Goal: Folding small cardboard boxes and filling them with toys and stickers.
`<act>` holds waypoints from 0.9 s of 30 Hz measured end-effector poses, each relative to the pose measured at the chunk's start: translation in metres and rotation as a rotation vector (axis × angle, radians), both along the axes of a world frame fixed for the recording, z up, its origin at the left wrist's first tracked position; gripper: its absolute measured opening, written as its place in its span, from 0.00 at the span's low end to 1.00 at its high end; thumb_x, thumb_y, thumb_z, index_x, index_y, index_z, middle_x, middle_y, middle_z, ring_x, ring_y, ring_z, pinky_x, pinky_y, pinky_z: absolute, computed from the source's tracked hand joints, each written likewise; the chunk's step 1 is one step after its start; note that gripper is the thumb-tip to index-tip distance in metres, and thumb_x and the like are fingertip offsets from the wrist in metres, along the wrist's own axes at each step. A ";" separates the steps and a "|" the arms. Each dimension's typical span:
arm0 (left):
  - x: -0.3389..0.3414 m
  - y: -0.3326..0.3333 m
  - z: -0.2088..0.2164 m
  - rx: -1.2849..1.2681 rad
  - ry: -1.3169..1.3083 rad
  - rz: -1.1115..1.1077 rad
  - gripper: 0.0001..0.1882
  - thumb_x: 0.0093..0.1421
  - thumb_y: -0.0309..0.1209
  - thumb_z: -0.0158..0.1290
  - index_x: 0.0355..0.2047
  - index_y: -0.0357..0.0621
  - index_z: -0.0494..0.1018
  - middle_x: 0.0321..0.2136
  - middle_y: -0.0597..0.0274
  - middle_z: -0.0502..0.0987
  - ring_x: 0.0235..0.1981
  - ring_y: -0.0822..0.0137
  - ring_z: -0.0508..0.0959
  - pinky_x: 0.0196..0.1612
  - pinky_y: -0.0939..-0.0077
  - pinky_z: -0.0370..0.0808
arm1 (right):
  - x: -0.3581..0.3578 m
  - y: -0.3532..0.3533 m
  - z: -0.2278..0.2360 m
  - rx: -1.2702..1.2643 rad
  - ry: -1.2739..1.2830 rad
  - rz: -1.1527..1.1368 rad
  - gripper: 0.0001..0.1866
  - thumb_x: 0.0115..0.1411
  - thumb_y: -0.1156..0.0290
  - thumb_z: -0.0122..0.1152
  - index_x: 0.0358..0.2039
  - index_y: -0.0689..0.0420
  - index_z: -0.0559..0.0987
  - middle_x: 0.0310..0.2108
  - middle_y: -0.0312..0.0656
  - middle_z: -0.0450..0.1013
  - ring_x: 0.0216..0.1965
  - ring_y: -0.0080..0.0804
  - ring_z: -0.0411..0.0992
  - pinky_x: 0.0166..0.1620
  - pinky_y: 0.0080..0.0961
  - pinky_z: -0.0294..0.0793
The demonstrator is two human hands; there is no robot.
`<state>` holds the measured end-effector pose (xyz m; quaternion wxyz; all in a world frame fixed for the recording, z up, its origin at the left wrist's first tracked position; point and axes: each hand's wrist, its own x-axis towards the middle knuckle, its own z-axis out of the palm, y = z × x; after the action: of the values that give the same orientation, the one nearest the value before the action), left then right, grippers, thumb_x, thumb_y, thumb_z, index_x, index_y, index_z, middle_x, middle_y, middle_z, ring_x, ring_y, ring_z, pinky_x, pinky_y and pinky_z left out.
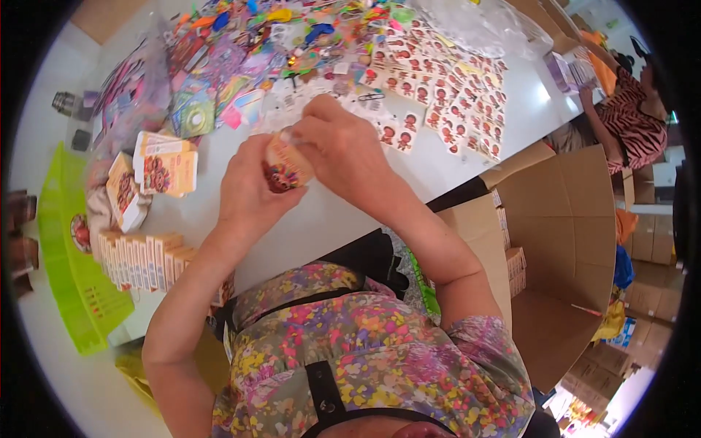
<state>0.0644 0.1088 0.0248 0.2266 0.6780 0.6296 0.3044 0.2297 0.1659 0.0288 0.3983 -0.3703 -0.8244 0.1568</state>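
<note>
Above the middle of the white table, my left hand (252,179) is wrapped round a small orange printed box (286,162) with a colourful cartoon picture. My right hand (339,139) is closed at the box's upper end, fingertips bent together beside a whitish bit there. What those fingertips pinch is hidden. Left of my hands lie several flattened or part-folded cartons (168,166) of the same orange and white print. Beyond my hands, sheets of small cartoon stickers (464,102) spread across the table (255,255).
Small colourful trinkets and bagged pieces (219,62) heap the far side. A row of upright filled boxes (142,259) stands at the left by a lime-green basket (69,255). An open cardboard carton (558,241) sits to my right. Another person (631,117) is at the far right.
</note>
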 end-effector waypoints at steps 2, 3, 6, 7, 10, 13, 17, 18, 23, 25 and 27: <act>-0.004 0.002 -0.009 -0.086 -0.414 -0.021 0.34 0.43 0.25 0.68 0.49 0.41 0.62 0.39 0.60 0.71 0.41 0.66 0.76 0.41 0.76 0.75 | 0.002 0.004 -0.003 0.011 0.081 0.037 0.09 0.48 0.77 0.66 0.32 0.54 0.82 0.33 0.40 0.73 0.32 0.36 0.75 0.32 0.28 0.74; -0.005 0.003 -0.011 -0.086 -0.418 -0.034 0.34 0.43 0.25 0.68 0.49 0.41 0.62 0.39 0.60 0.71 0.41 0.66 0.76 0.41 0.76 0.75 | 0.004 0.006 -0.005 0.018 0.167 0.092 0.08 0.48 0.77 0.66 0.32 0.56 0.82 0.34 0.41 0.73 0.33 0.35 0.75 0.33 0.27 0.74; 0.001 0.011 -0.003 -0.288 -0.668 -0.027 0.35 0.45 0.24 0.67 0.50 0.40 0.61 0.40 0.60 0.71 0.39 0.74 0.75 0.39 0.80 0.76 | 0.006 0.018 -0.019 -0.040 0.454 -0.001 0.08 0.50 0.76 0.66 0.33 0.57 0.82 0.35 0.42 0.74 0.33 0.32 0.75 0.34 0.24 0.73; 0.004 0.012 -0.001 -0.309 -0.638 -0.013 0.35 0.45 0.24 0.67 0.51 0.39 0.60 0.41 0.60 0.71 0.38 0.74 0.76 0.38 0.81 0.76 | 0.015 0.030 -0.027 -0.036 0.447 -0.004 0.08 0.50 0.76 0.66 0.33 0.57 0.82 0.35 0.42 0.74 0.33 0.32 0.75 0.34 0.24 0.73; 0.004 0.017 0.002 -0.312 -0.570 0.020 0.37 0.47 0.25 0.67 0.53 0.38 0.59 0.42 0.59 0.70 0.38 0.74 0.76 0.38 0.81 0.76 | 0.072 0.065 -0.035 -0.102 0.150 -0.215 0.12 0.49 0.71 0.69 0.36 0.56 0.83 0.35 0.40 0.74 0.32 0.30 0.73 0.33 0.26 0.72; -0.002 0.018 0.004 -0.271 -0.533 0.037 0.37 0.47 0.25 0.67 0.55 0.37 0.58 0.42 0.59 0.70 0.41 0.73 0.75 0.41 0.80 0.76 | 0.130 0.056 -0.010 -0.418 -0.393 -0.314 0.16 0.46 0.66 0.73 0.36 0.56 0.83 0.35 0.39 0.75 0.33 0.33 0.75 0.35 0.27 0.73; -0.006 0.018 0.006 -0.254 -0.543 0.023 0.37 0.48 0.26 0.67 0.55 0.37 0.58 0.44 0.58 0.70 0.43 0.72 0.74 0.44 0.79 0.76 | 0.136 0.021 -0.024 -0.351 -0.422 -0.352 0.14 0.45 0.66 0.73 0.33 0.56 0.84 0.35 0.38 0.75 0.35 0.34 0.76 0.36 0.28 0.74; -0.006 0.017 0.007 -0.256 -0.547 0.025 0.37 0.48 0.26 0.67 0.55 0.37 0.58 0.44 0.58 0.70 0.43 0.72 0.74 0.44 0.79 0.76 | 0.135 0.015 -0.032 -0.294 -0.415 -0.333 0.13 0.46 0.67 0.73 0.33 0.55 0.84 0.35 0.38 0.75 0.35 0.35 0.76 0.37 0.29 0.74; -0.008 0.011 0.008 -0.235 -0.549 0.005 0.37 0.47 0.25 0.67 0.54 0.37 0.59 0.44 0.59 0.70 0.43 0.73 0.74 0.43 0.79 0.76 | 0.128 0.003 -0.057 -0.025 -0.352 -0.306 0.07 0.51 0.73 0.68 0.31 0.57 0.82 0.35 0.41 0.75 0.36 0.39 0.75 0.37 0.30 0.76; -0.009 0.011 0.014 -0.244 -0.528 0.009 0.37 0.47 0.25 0.67 0.54 0.37 0.59 0.44 0.58 0.70 0.43 0.73 0.74 0.43 0.79 0.76 | 0.133 0.003 -0.062 0.052 -0.338 -0.323 0.05 0.53 0.73 0.65 0.31 0.59 0.81 0.34 0.40 0.75 0.35 0.35 0.75 0.36 0.29 0.75; -0.010 0.009 0.015 -0.254 -0.511 0.015 0.37 0.47 0.24 0.67 0.54 0.37 0.59 0.44 0.58 0.70 0.42 0.73 0.74 0.43 0.80 0.76 | 0.139 0.006 -0.062 0.128 -0.328 -0.336 0.04 0.56 0.74 0.63 0.31 0.60 0.80 0.33 0.39 0.76 0.35 0.31 0.75 0.35 0.28 0.74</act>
<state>0.0545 0.1174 0.0398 0.4589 0.5407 0.5901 0.3859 0.3686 0.1718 -0.0333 0.3025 -0.4967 -0.8131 -0.0266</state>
